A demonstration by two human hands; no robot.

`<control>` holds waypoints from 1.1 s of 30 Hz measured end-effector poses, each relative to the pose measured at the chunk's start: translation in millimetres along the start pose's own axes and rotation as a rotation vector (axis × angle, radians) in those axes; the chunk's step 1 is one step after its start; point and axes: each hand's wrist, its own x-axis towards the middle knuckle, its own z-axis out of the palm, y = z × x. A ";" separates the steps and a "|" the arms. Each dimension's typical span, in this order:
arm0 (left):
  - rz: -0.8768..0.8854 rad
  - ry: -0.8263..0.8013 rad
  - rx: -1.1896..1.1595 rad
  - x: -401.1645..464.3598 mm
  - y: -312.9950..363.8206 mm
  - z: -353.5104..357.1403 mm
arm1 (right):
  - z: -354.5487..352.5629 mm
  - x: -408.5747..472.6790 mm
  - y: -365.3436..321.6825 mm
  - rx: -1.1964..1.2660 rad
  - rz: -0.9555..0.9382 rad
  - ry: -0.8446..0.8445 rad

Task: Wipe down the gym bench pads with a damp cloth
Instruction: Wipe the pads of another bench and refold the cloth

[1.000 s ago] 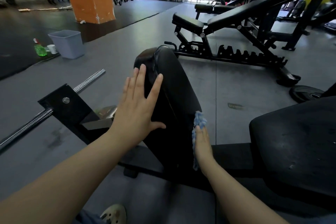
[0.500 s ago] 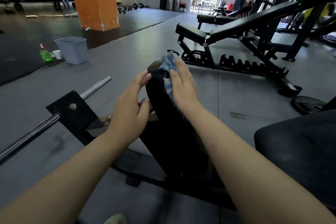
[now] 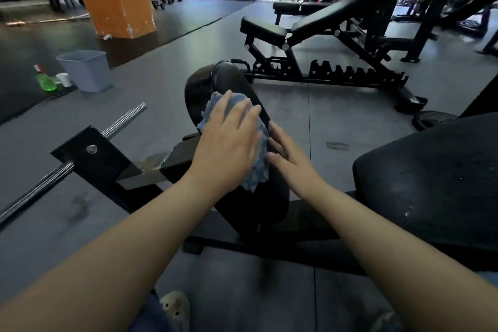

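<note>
The bench pad (image 3: 237, 105), a black upholstered cushion standing tilted on its frame just in front of the person, is mid-wipe. A blue cloth (image 3: 256, 167) lies spread over its upper face. The left hand (image 3: 229, 148) rests flat on the cloth with fingers straight and spread, pressing it to the pad. The right hand (image 3: 289, 156) lies alongside on the pad's right edge, fingers extended and relaxed, touching the cloth's side and, as far as I can tell, steadying the cushion, not gripping anything.

The step in hand looks like the wiping of this upright pad. Its top end and lower part are not under the cloth, so the next move probably calls for a firm sweep along the face and over the edges, with the cloth kept flat under the palm. The larger seat pad (image 3: 431, 180) to the right shows pale specks and likely wants wiping too.

Off to the left on the floor stands a grey plastic bin (image 3: 86, 70); its inside is hidden from here. Beside it are a green spray bottle (image 3: 45, 81), seemingly part full, and a small white cup (image 3: 63, 79) whose contents I cannot see.
</note>
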 end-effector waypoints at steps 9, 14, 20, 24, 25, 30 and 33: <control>0.245 -0.230 0.494 17.3 -30.7 -11.6 | -14.5 -26.1 43.4 -0.343 0.254 -0.089; 0.042 -0.265 0.411 48.8 -41.6 -27.6 | -11.1 -32.1 47.4 -0.244 0.302 -0.044; 0.365 -0.362 0.550 -0.4 2.6 10.7 | -14.9 -30.4 50.2 -0.173 0.347 -0.004; 0.454 -0.568 0.542 -38.2 40.4 42.1 | -17.3 -28.6 52.0 -0.258 0.386 -0.004; 0.468 -0.610 0.539 -43.2 46.7 47.2 | -20.1 -29.2 52.1 -0.291 0.414 -0.018; 0.580 -0.616 0.530 -31.8 37.7 40.4 | -28.7 -31.5 52.9 -0.383 0.491 -0.062; 0.541 -0.488 0.551 2.4 6.4 18.4 | -23.1 -27.6 52.7 -0.292 0.488 -0.045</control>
